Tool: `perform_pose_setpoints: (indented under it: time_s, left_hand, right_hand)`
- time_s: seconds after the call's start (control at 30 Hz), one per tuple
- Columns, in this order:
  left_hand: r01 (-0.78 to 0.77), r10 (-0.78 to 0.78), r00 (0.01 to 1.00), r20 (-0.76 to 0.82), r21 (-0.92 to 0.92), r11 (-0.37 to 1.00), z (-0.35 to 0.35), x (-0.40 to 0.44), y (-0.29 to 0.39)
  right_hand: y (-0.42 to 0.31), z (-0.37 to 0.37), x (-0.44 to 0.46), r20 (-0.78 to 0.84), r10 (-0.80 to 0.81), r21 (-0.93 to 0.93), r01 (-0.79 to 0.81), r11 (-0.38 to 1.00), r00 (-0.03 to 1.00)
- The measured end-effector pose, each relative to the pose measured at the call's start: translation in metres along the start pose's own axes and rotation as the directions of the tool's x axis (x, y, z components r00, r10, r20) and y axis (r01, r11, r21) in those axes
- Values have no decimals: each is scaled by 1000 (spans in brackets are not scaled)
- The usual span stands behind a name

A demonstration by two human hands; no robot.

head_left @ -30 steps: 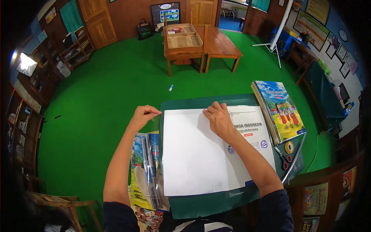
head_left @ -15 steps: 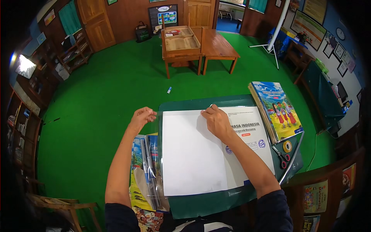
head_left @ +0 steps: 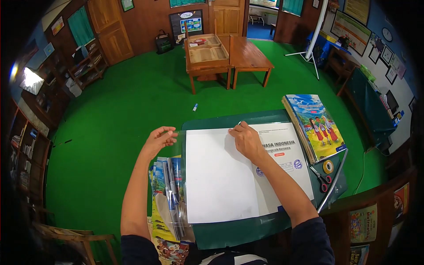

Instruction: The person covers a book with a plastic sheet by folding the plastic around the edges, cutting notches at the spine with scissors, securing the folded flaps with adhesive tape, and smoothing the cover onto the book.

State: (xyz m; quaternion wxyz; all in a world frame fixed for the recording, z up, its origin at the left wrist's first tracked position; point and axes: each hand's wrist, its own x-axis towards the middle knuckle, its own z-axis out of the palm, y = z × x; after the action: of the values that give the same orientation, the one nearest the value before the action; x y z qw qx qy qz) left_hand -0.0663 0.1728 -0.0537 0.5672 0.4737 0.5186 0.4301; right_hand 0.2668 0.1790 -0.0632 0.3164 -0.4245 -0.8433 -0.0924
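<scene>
Left hand (head_left: pixel 159 140) loosely spread beside clear film (head_left: pixel 181 152), right hand (head_left: pixel 247 141) bunched, grip unclear, over flat white paper (head_left: pixel 220 181).

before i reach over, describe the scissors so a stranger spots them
On the green tabletop, go right past the open book. Beside the yellow tape roll lie the scissors, set apart by their pink-and-black finger loops.

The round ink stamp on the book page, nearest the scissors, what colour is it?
The round ink stamp is bluish purple, seen in the head view.
</scene>
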Motion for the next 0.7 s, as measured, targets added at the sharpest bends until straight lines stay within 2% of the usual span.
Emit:
perform_pose_setpoints:
  time_s: [0.07,0.2,0.4,0.53,0.57,0.7]
  left_hand:
    - [4,-4,1000,-2,26,1000,-2,-3,-1]
    - [-81,85,996,-13,212,974,-9,1,-12]
    - [-77,82,996,-21,184,980,-15,0,-7]
    - [-61,60,998,-35,-12,998,-14,1,-13]
    - [-61,61,997,-37,-12,998,-14,2,-15]
    - [188,-227,970,-87,-324,927,-12,6,-30]
  right_hand:
    - [0,0,0,-1,-1,-6,1,1000,1000]
    - [2,3,-1,1,-4,-2,4,1000,1000]
    - [-1,-1,0,19,-4,-19,4,1000,1000]
    - [-1,-2,0,40,13,-10,-12,1000,999]
    - [-1,-2,0,39,11,-9,-11,1000,999]
    - [0,0,-1,33,15,-5,-15,1000,999]
